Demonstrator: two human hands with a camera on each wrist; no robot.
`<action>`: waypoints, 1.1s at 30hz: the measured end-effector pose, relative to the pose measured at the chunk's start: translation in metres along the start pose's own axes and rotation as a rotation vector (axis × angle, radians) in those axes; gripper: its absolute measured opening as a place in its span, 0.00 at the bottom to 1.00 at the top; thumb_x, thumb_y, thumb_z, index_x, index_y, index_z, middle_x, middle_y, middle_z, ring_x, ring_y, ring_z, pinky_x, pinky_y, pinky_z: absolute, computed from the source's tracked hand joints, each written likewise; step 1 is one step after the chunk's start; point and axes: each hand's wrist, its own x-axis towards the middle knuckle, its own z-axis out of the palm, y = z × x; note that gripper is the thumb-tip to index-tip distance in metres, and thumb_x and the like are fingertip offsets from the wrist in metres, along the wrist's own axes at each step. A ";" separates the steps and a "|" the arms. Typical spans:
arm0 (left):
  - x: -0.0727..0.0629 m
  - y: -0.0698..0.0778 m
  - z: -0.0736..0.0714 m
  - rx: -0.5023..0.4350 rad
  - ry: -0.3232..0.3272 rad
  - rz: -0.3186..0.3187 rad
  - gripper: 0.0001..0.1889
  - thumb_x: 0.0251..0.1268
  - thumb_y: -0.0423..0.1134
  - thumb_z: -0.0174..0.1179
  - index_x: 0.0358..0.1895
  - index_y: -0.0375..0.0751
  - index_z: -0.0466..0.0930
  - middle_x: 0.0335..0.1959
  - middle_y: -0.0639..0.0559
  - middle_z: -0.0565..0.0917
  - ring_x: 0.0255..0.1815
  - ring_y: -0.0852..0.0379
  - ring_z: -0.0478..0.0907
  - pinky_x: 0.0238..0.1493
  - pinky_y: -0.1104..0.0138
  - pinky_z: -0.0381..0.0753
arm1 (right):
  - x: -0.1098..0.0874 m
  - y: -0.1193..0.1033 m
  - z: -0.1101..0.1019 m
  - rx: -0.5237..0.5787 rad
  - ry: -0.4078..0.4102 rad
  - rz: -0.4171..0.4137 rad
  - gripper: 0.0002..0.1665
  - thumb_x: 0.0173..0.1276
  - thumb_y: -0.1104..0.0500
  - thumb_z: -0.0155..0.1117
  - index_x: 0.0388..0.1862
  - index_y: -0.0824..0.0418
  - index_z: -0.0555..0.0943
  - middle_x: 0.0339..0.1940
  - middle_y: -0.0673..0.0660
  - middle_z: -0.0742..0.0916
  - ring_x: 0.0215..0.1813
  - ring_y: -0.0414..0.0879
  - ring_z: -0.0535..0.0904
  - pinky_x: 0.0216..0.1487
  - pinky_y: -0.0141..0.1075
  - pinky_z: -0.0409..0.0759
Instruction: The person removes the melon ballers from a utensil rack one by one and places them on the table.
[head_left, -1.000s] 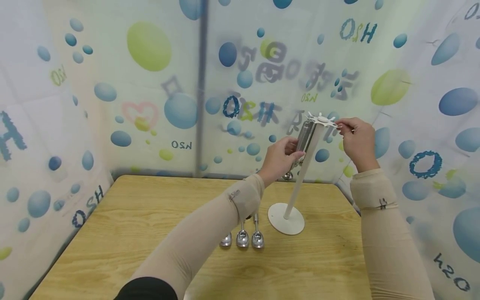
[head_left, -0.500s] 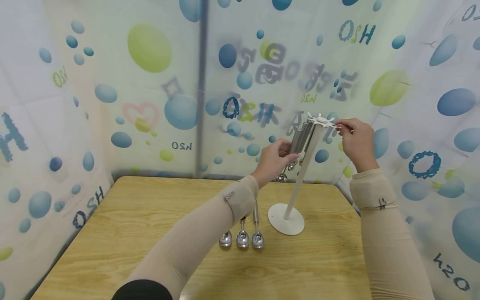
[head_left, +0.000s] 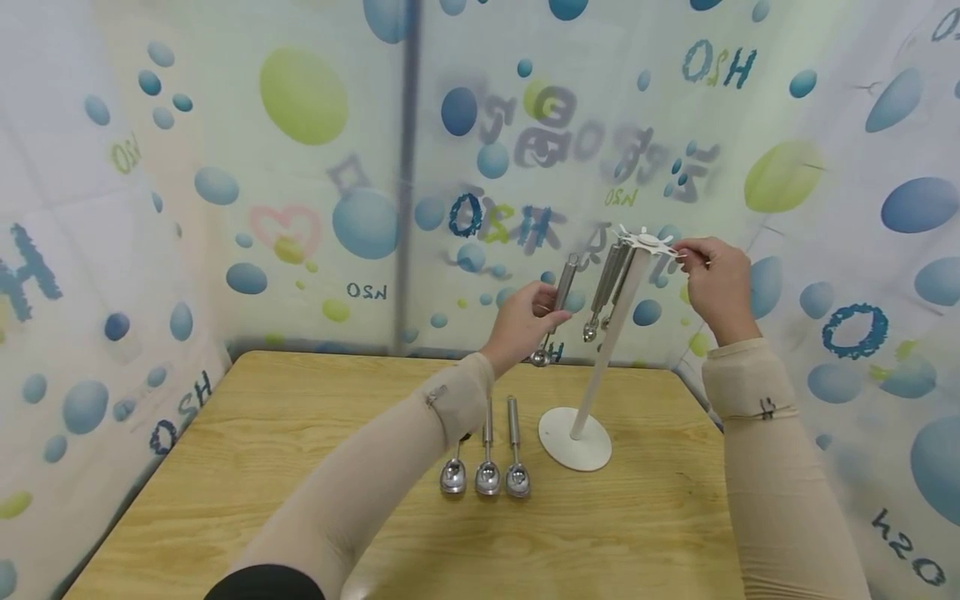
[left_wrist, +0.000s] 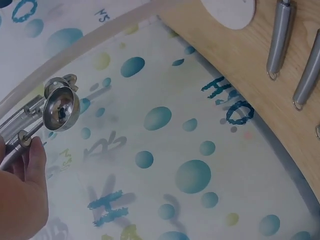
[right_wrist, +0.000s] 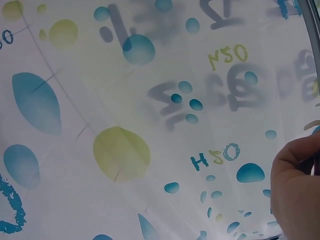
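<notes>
My left hand (head_left: 519, 323) grips a metal scoop (head_left: 567, 279) by its handle, left of the white stand (head_left: 594, 379) and apart from it. The scoop's round bowl (left_wrist: 61, 110) points down and its looped handle end points up. Several metal scoops (head_left: 606, 287) hang by their handles from the left side of the stand's top. On the right, my right hand (head_left: 717, 279) pinches one arm of the hook ring (head_left: 647, 242) at the top. The right wrist view shows only part of that hand (right_wrist: 300, 187), at its right edge.
Three more metal scoops (head_left: 487, 479) lie side by side on the wooden table (head_left: 360, 417), bowls toward me. The stand's round white base (head_left: 558, 437) rests to their right. A patterned curtain (head_left: 300, 208) closes off the back and sides.
My left hand has moved left and slightly down, drawing one scoop away from those hanging on the stand. My right hand keeps its pinch on the hook ring.
</notes>
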 end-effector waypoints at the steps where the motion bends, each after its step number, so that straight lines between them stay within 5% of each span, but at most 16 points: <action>1: -0.001 -0.002 -0.002 0.008 0.001 0.002 0.19 0.70 0.40 0.67 0.60 0.40 0.78 0.47 0.51 0.85 0.43 0.59 0.83 0.45 0.67 0.84 | 0.000 0.001 0.000 0.001 -0.004 0.005 0.15 0.80 0.65 0.55 0.54 0.71 0.85 0.47 0.70 0.87 0.32 0.23 0.70 0.37 0.21 0.71; 17: -0.019 -0.038 -0.038 0.074 0.057 -0.086 0.15 0.69 0.40 0.68 0.54 0.40 0.81 0.43 0.50 0.86 0.42 0.56 0.84 0.45 0.62 0.85 | -0.001 0.004 0.001 0.005 0.005 0.005 0.15 0.80 0.66 0.54 0.53 0.72 0.84 0.46 0.71 0.87 0.32 0.23 0.70 0.35 0.19 0.70; 33: -0.056 -0.090 -0.084 0.118 0.071 -0.227 0.18 0.69 0.41 0.68 0.57 0.37 0.79 0.46 0.47 0.85 0.46 0.51 0.83 0.49 0.57 0.84 | 0.000 0.005 0.002 0.013 0.018 -0.024 0.15 0.80 0.67 0.52 0.51 0.72 0.85 0.45 0.71 0.87 0.32 0.21 0.70 0.34 0.18 0.70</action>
